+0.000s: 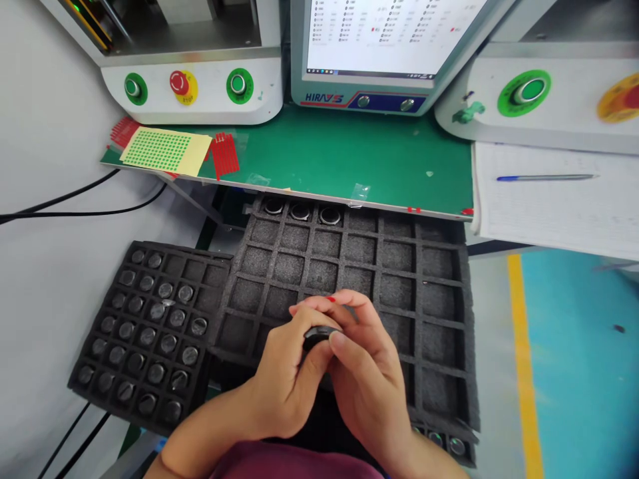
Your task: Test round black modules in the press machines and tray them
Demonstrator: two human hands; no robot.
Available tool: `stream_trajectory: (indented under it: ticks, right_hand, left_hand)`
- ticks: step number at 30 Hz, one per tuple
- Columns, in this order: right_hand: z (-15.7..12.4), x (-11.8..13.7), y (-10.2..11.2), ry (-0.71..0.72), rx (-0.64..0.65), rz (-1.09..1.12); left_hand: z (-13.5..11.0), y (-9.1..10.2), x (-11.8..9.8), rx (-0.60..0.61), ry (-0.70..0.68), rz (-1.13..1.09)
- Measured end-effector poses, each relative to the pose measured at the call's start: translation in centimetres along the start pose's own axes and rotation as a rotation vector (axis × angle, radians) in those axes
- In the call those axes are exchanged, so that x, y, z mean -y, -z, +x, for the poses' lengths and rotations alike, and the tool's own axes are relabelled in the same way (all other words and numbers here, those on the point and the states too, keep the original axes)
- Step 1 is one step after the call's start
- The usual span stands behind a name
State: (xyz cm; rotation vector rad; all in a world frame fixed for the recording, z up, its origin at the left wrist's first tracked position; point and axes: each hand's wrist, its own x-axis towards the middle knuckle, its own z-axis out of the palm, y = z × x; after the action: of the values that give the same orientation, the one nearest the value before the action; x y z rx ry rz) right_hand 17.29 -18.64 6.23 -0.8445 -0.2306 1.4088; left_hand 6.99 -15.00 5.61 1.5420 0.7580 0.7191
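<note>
A small black rounded piece (pixel 318 336) is held between my two hands over the large foam tray (pixel 444 346). My left hand (pixel 287 369) is closed around its left side, with the thumb below it. My right hand (pixel 372 372) pinches the right end, thumb on top and fingers curled behind. The fingers cover much of the piece, so its exact kind does not show. A small red spot (pixel 330 299) shows by the fingertips. In the tray's far row sit three round, dark pieces with shiny rims, one of them a round piece (pixel 329 215) nearest the middle.
At left lies a smaller foam tray (pixel 200 279) with many round pieces. Beyond is a green shelf (pixel 319 153) bearing a green-dot sticker sheet (pixel 160 150), red strips (pixel 225 154) and a monitor (pixel 359 100). Button panels (pixel 200 110) flank it. A pen (pixel 546 177) lies on papers (pixel 554 213).
</note>
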Motion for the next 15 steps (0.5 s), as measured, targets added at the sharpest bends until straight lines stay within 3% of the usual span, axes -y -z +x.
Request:
stream_trajectory:
  ticks: [8, 15]
  right_hand:
    - [-0.3, -0.7, -1.1, 0.124, -0.196, -0.036]
    - [-0.4, -0.9, -1.2, 0.146, -0.239, -0.013]
  left_hand:
    - [0.4, -0.1, -0.3, 0.042, -0.073, 0.126]
    - [0.4, -0.4, -0.4, 0.054, -0.058, 0.174]
